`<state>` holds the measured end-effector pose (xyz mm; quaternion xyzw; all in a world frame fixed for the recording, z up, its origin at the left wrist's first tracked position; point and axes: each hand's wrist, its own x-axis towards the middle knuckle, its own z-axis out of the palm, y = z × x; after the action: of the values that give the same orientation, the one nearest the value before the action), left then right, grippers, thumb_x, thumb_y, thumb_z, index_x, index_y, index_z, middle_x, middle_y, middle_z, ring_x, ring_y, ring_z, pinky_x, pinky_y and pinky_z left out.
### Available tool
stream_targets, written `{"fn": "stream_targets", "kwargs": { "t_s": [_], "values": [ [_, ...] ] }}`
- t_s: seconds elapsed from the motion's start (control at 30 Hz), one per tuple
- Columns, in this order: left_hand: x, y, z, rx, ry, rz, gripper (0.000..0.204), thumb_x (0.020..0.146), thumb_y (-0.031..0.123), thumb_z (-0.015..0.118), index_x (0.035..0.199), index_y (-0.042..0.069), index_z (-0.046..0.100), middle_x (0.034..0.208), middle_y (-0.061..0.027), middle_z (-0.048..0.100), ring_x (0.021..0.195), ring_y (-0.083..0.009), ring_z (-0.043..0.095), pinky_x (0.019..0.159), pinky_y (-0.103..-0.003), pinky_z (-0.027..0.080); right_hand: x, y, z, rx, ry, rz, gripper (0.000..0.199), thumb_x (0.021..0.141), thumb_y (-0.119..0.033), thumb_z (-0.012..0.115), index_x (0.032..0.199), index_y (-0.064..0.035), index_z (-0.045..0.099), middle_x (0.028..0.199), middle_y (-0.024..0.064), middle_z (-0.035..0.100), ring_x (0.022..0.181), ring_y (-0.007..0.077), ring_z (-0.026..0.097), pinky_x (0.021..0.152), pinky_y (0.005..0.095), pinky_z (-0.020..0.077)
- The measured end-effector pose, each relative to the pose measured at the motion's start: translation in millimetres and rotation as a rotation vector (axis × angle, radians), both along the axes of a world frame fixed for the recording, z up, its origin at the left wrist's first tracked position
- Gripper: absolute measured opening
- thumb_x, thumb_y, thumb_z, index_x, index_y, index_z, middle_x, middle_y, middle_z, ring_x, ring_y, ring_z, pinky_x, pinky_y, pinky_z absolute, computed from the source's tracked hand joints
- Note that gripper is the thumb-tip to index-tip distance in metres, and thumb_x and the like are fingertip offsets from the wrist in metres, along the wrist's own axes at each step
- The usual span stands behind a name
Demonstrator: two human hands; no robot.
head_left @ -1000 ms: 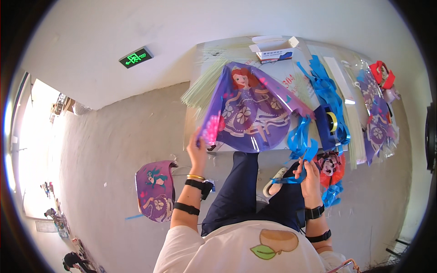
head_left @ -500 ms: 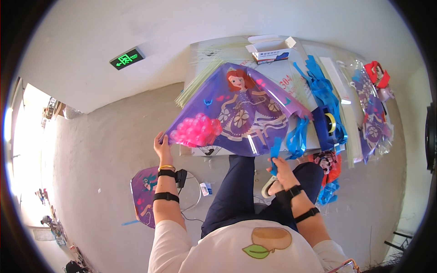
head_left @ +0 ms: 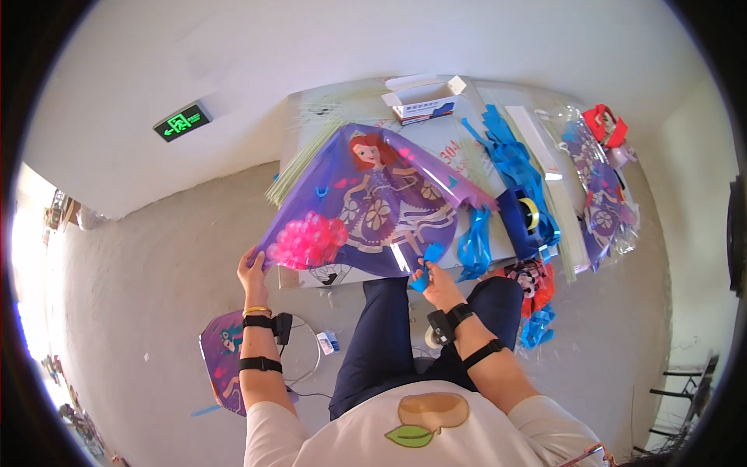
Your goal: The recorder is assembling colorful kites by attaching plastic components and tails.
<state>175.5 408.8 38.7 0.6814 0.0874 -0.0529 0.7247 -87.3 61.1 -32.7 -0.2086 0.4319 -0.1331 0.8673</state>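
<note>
A purple kite sheet (head_left: 381, 210) printed with a red-haired princess and pink balloons lies over the near side of the table. My left hand (head_left: 252, 274) pinches its left corner, just past the table's edge. At the sheet's bottom edge, my right hand (head_left: 440, 288) has its fingers closed on a short blue strip (head_left: 433, 252). The strip's upper end overlaps the sheet; whether it sticks there I cannot tell. More blue strips (head_left: 473, 245) hang by the table's front, right of that hand.
Thin pale rods (head_left: 299, 165) lie under the sheet's left side. An opened white box (head_left: 424, 105) stands at the back. Rightward are a blue tape dispenser (head_left: 513, 222), long blue strips (head_left: 517, 159) and bagged kites (head_left: 603, 202). Another purple sheet (head_left: 222, 350) is low on the left.
My right hand has moved up and left with the blue strip, to the sheet's bottom edge. My left hand keeps its hold on the corner. The whole view has shifted.
</note>
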Motion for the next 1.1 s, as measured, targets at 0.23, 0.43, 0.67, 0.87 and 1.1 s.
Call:
{"fn": "stream_targets", "kwargs": {
  "t_s": [0.23, 0.43, 0.67, 0.87, 1.1],
  "values": [
    [-4.0, 5.0, -9.5, 0.004, 0.017, -0.004, 0.024, 0.086, 0.010, 0.066, 0.110, 0.005, 0.061, 0.097, -0.0031, 0.062, 0.083, -0.0140, 0.061, 0.069, -0.027, 0.054, -17.2, -11.9, 38.2, -0.472, 0.293, 0.175, 0.016, 0.091, -0.015, 0.049, 0.098, -0.0058, 0.061, 0.086, 0.0080, 0.063, 0.058, 0.0150, 0.057, 0.049, 0.0284, 0.0439],
    [2.1, -5.2, -18.6, 0.033, 0.031, 0.014, 0.022, 0.086, 0.010, 0.066, 0.108, 0.007, 0.062, 0.093, -0.0001, 0.061, 0.080, -0.0121, 0.060, 0.066, -0.026, 0.053, -54.4, -117.4, 48.8, -0.239, -0.038, -0.316, 0.012, 0.091, -0.016, 0.054, 0.092, -0.0055, 0.059, 0.071, 0.0038, 0.055, 0.054, 0.0114, 0.044, 0.060, 0.0300, 0.0437],
    [3.5, -2.4, -20.5, 0.035, 0.032, 0.013, 0.023, 0.087, 0.010, 0.065, 0.109, 0.007, 0.061, 0.092, 0.0001, 0.060, 0.079, -0.0115, 0.059, 0.065, -0.026, 0.052, -18.0, -163.9, 96.2, -0.120, -0.295, -0.239, 0.011, 0.085, -0.010, 0.066, 0.083, -0.0068, 0.055, 0.065, -0.0002, 0.049, 0.052, 0.0084, 0.038, 0.052, 0.0258, 0.0308],
    [1.7, -8.6, -24.5, 0.048, 0.037, -0.004, 0.021, 0.087, 0.009, 0.065, 0.108, 0.007, 0.061, 0.094, -0.0012, 0.061, 0.078, -0.0117, 0.059, 0.064, -0.026, 0.053, -5.6, -189.3, 56.6, -0.034, -0.245, -0.319, 0.015, 0.094, -0.015, 0.051, 0.087, -0.0030, 0.057, 0.082, 0.0094, 0.061, 0.044, 0.0084, 0.035, 0.049, 0.0244, 0.0311],
    [9.0, 0.7, -30.2, 0.113, 0.059, 0.033, 0.020, 0.087, 0.009, 0.065, 0.106, 0.007, 0.061, 0.092, -0.0003, 0.061, 0.078, -0.0114, 0.060, 0.065, -0.026, 0.053, 20.2, -196.6, 66.7, 0.252, -0.209, -0.164, 0.037, 0.102, -0.034, 0.033, 0.127, -0.0148, 0.052, 0.114, 0.0229, 0.051, 0.052, 0.0090, 0.039, 0.053, 0.0235, 0.0380]
  ]
}}
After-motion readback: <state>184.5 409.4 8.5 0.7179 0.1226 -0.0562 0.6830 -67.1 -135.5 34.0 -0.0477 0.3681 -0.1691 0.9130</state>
